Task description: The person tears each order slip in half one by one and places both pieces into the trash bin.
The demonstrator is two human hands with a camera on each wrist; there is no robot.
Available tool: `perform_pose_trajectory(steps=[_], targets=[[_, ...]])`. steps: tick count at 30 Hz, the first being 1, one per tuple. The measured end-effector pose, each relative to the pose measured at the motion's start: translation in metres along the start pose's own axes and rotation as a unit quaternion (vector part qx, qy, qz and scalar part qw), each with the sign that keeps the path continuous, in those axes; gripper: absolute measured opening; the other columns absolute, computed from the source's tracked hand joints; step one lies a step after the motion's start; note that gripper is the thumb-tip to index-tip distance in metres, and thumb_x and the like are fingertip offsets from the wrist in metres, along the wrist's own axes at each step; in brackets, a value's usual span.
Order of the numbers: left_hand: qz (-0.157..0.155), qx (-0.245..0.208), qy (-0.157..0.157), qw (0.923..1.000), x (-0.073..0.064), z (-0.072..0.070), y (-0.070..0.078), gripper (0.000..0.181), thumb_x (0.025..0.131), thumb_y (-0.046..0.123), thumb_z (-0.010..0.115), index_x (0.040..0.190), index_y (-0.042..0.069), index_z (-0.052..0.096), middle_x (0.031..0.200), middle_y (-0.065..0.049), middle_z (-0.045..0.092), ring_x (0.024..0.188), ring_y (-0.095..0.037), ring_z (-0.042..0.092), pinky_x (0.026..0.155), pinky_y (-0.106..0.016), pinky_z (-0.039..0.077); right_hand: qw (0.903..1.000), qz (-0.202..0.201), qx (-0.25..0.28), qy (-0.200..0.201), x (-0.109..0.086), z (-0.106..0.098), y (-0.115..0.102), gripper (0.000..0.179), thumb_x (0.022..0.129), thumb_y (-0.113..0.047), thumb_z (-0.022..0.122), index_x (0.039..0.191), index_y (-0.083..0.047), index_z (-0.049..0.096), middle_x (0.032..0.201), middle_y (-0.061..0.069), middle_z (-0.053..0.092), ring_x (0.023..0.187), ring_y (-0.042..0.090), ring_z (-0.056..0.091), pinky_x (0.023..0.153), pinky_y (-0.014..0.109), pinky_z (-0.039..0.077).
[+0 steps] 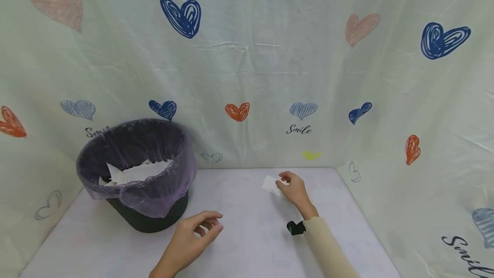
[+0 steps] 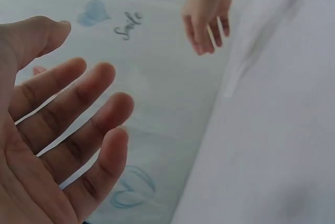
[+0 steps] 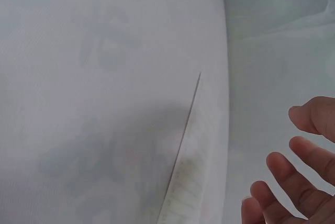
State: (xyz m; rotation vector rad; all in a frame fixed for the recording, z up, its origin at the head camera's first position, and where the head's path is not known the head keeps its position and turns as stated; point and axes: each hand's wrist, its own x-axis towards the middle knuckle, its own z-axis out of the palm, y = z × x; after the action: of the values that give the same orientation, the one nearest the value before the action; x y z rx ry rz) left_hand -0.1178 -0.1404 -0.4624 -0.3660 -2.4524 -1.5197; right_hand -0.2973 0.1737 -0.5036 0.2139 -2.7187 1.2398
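Note:
A small white piece of paper (image 1: 271,185) with faint markings lies near the back of the table. Over it is my right hand (image 1: 294,190), its fingers loosely bent and holding nothing. From the right wrist view, the paper (image 3: 186,187) lies on the table apart from the fingers (image 3: 290,182). My left hand (image 1: 191,238) hovers near the front of the table, right of the bin, with nothing in it. Its relaxed, spread fingers (image 2: 84,119) fill the left of the left wrist view, and the right hand (image 2: 208,14) appears beyond.
On the left stands a dark bin (image 1: 146,218) with a purple plastic liner (image 1: 154,198); white papers (image 1: 140,171) lie inside. A black wrist device (image 1: 296,228) is on the right wrist. Behind the white table (image 1: 239,209) hangs a heart-printed curtain (image 1: 247,67).

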Motion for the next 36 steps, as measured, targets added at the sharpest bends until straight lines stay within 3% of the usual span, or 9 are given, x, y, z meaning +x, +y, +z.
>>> perform_pose_trajectory(steps=[4, 10, 19, 26, 31, 36], targets=[[-0.029, -0.003, -0.005, 0.9996, -0.002, 0.016, -0.009, 0.02, 0.09, 0.024, 0.081, 0.108, 0.027, 0.075, 0.088, 0.015, 0.072, 0.079, -0.001, 0.065, 0.064, -0.023, 0.055, 0.9995, 0.019, -0.024, -0.004, 0.001, -0.006, 0.02, 0.037, 0.094, -0.013, 0.07, 0.126, 0.005, 0.065, 0.121, 0.027, 0.068, 0.119, 0.044, 0.06, 0.101, 0.058, 0.049], [-0.043, -0.003, -0.006, 0.9991, -0.004, 0.029, -0.022, 0.025, 0.088, 0.025, 0.083, 0.111, 0.028, 0.073, 0.101, 0.012, 0.074, 0.086, -0.001, 0.066, 0.067, -0.023, 0.055, 0.9985, 0.044, -0.033, -0.002, -0.002, -0.01, 0.038, 0.041, 0.094, -0.01, 0.07, 0.129, 0.009, 0.063, 0.128, 0.03, 0.064, 0.127, 0.048, 0.056, 0.106, 0.059, 0.046], [-0.034, -0.007, -0.029, 0.999, 0.002, 0.038, -0.027, 0.028, 0.091, 0.032, 0.079, 0.117, 0.024, 0.072, 0.11, 0.007, 0.074, 0.091, -0.003, 0.067, 0.07, -0.024, 0.056, 0.9951, 0.076, -0.062, -0.008, 0.001, -0.005, 0.054, 0.047, 0.089, -0.009, 0.076, 0.13, 0.011, 0.061, 0.128, 0.033, 0.062, 0.122, 0.048, 0.058, 0.102, 0.058, 0.049], [-0.031, -0.017, -0.05, 0.9981, 0.008, 0.041, -0.028, 0.029, 0.094, 0.033, 0.076, 0.12, 0.021, 0.071, 0.11, 0.004, 0.074, 0.092, -0.003, 0.067, 0.071, -0.024, 0.055, 0.9946, 0.077, -0.069, -0.002, 0.0, -0.001, 0.059, 0.044, 0.085, -0.008, 0.081, 0.123, 0.008, 0.066, 0.123, 0.032, 0.062, 0.117, 0.047, 0.059, 0.099, 0.058, 0.05], [-0.032, -0.031, -0.072, 0.9964, 0.007, 0.052, -0.031, 0.033, 0.096, 0.04, 0.073, 0.122, 0.021, 0.07, 0.111, -0.001, 0.075, 0.092, -0.003, 0.067, 0.071, -0.024, 0.055, 0.9943, 0.088, -0.059, -0.007, -0.001, -0.001, 0.06, 0.039, 0.084, -0.002, 0.079, 0.12, 0.007, 0.067, 0.112, 0.026, 0.063, 0.102, 0.036, 0.059, 0.091, 0.052, 0.051], [-0.025, -0.041, -0.082, 0.9955, 0.01, 0.063, -0.033, 0.032, 0.096, 0.042, 0.072, 0.121, 0.021, 0.071, 0.11, -0.004, 0.075, 0.09, -0.003, 0.067, 0.07, -0.024, 0.054, 0.9934, 0.101, -0.045, -0.03, 0.0, -0.001, 0.06, 0.039, 0.087, 0.004, 0.072, 0.126, 0.005, 0.066, 0.122, 0.027, 0.064, 0.108, 0.035, 0.059, 0.095, 0.053, 0.052]])
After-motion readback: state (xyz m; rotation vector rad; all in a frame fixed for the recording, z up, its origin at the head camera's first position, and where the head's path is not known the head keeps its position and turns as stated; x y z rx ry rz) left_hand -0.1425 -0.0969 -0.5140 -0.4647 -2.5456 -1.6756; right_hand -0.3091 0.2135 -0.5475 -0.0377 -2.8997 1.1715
